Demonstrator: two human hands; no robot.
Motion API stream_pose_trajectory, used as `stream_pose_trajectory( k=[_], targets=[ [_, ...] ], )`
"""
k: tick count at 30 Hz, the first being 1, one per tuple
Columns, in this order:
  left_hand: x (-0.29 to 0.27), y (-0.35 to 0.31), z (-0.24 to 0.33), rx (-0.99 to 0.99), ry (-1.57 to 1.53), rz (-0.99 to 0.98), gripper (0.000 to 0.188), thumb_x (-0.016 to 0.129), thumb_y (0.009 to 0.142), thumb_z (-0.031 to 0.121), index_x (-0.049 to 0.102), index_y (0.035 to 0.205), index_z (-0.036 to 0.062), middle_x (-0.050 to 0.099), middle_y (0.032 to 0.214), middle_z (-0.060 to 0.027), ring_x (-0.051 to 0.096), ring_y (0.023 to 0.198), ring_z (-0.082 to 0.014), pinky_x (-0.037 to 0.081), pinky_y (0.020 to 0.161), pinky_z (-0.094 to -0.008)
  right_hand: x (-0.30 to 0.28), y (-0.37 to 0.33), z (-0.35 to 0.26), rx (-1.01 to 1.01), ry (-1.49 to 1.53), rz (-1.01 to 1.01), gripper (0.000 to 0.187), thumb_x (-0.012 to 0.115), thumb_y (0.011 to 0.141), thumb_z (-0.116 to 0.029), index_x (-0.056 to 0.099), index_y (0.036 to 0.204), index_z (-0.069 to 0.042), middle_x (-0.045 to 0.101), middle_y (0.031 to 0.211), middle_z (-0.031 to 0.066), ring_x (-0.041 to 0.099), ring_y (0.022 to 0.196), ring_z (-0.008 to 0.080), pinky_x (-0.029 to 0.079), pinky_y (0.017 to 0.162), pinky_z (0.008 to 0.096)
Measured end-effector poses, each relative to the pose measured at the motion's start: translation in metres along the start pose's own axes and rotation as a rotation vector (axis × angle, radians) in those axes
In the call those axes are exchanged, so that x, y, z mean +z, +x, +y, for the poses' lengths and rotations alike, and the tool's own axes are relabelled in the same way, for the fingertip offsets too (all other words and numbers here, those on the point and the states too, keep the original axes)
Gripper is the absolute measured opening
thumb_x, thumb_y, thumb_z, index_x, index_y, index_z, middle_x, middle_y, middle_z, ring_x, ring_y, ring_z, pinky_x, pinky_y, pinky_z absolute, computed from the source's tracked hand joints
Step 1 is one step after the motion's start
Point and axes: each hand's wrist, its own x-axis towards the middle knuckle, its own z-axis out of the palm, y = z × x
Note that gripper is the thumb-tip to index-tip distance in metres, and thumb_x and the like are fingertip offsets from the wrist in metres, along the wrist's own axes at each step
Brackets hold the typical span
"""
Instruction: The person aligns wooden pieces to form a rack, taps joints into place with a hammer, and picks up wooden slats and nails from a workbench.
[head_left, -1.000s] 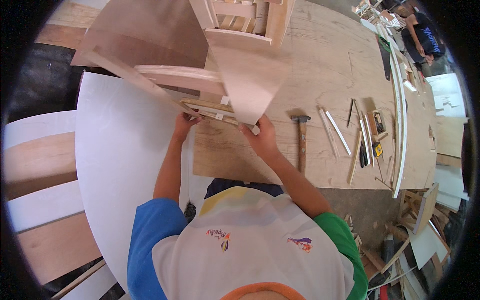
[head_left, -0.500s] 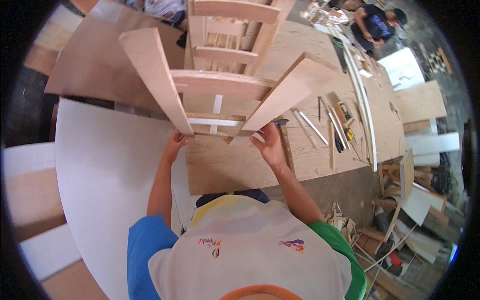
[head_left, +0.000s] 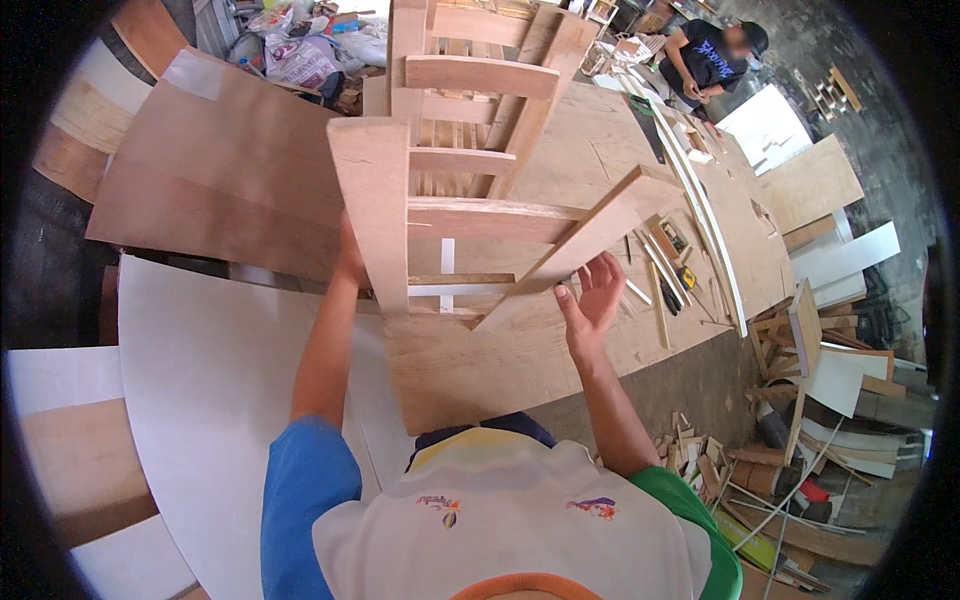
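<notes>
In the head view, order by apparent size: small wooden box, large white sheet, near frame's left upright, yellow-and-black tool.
Largest to smallest:
- large white sheet
- near frame's left upright
- small wooden box
- yellow-and-black tool

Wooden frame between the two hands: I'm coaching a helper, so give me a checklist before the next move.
1. Upper rail spanning left post and right post: ok, it meets both.
2. Grip of left hand: cannot tell, mostly hidden behind the left post.
3. Right hand closed around the right post: not ok, open beside it.
4. Tape measure clear of the posts: ok, lies farther right.
5. Co-worker clear of the posts: ok, well beyond them.
</notes>
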Motion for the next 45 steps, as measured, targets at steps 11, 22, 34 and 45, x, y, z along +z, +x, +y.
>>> stream_pose_trajectory(
  k=[11, 22, 34, 45],
  targets=[
    [0.024, 0.085, -0.028, 0.052, -0.057, 0.014, 0.043, 0.068, 0.083, 0.017, 0.053, 0.119, -0.0017, 0.059, 0.109, -0.0127, 0.054, 0.107, -0.0211, 0.041, 0.095, -0.0348, 0.037, 0.006, -0.015, 0.038, -0.090, 0.045, 0.066, 0.069, 0.079, 0.002, 0.028, 0.131, 0.001, 0.044, 0.124, 0.0159, 0.048, 0.115, 0.0240, 0.040, 0.097, 0.0364],
    [0.015, 0.118, -0.033, 0.008, 0.125, -0.023, 0.039, 0.072, 0.079, 0.008, 0.057, 0.114, -0.0036, 0.063, 0.106, -0.0111, 0.060, 0.098, -0.0180, 0.048, 0.087, -0.0309, 0.046, -0.002, -0.010, 0.077, -0.143, 0.182, 0.062, 0.070, 0.077, 0.004, 0.032, 0.126, 0.000, 0.048, 0.115, 0.0139, 0.052, 0.105, 0.0209, 0.046, 0.088, 0.0337],
    [0.014, 0.141, -0.041, -0.053, 0.001, -0.057, 0.035, 0.069, 0.079, 0.000, 0.053, 0.111, -0.0038, 0.066, 0.098, -0.0125, 0.064, 0.091, -0.0177, 0.050, 0.082, -0.0293, 0.052, 0.003, -0.012, 0.048, -0.138, 0.187, 0.061, 0.067, 0.078, 0.005, 0.031, 0.127, 0.000, 0.045, 0.118, 0.0138, 0.048, 0.111, 0.0206, 0.043, 0.091, 0.0326],
    [0.014, 0.118, -0.036, 0.068, 0.035, 0.061, 0.019, 0.067, 0.081, -0.001, 0.053, 0.093, 0.0003, 0.066, 0.090, -0.0098, 0.062, 0.081, -0.0141, 0.048, 0.072, -0.0254, 0.047, 0.002, -0.002, 0.034, -0.117, 0.177, 0.063, 0.068, 0.078, 0.005, 0.030, 0.128, -0.004, 0.046, 0.114, 0.0087, 0.049, 0.105, 0.0165, 0.043, 0.091, 0.0316]
  ],
)
